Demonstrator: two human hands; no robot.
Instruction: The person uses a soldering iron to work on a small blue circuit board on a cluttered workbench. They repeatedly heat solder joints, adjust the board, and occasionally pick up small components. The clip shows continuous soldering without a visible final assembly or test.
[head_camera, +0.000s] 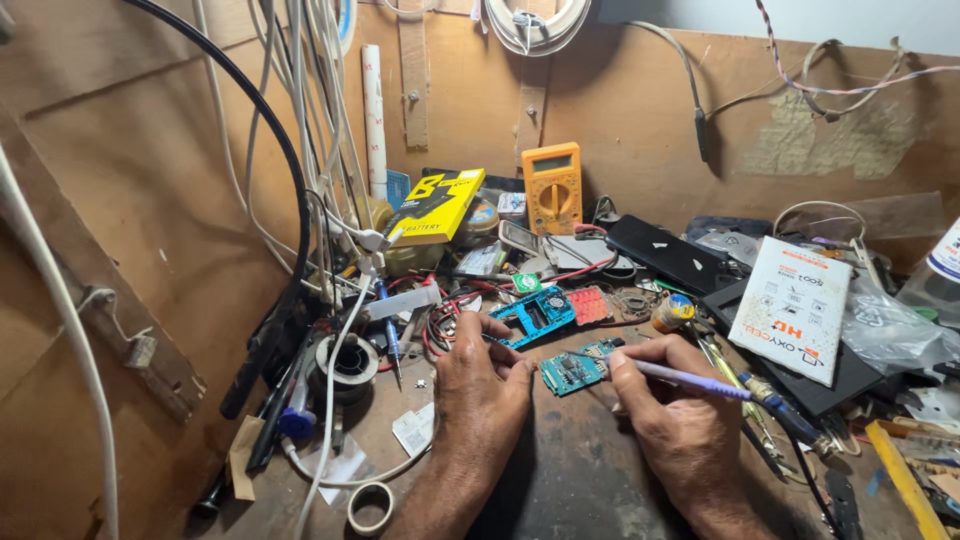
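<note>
On a cluttered wooden bench (570, 480), the left hand (480, 385) rests knuckles up with its fingers curled, the fingertips pressing on the left edge of a small teal circuit board (572, 370) that lies flat just in front of both hands. Whether it pinches the board or only steadies it cannot be told. The right hand (670, 405) is closed around a lilac-handled soldering iron (700, 381), held like a pen, its tip lying over the right end of the board.

Just behind the board sits a blue plastic frame (533, 318) with a red piece (588, 305) beside it. Farther back, an orange multimeter (552, 187) leans upright against the back wall, and a yellow and black box (437, 206) stands tilted to its left. A spool of solder wire (350, 362) lies left of the left hand, near a blue-handled screwdriver (390, 335). A roll of tape (371, 507) lies at the near edge. To the right, a white printed packet (792, 308) rests on a black flat device (840, 385). White cables (320, 150) hang down at the left.
</note>
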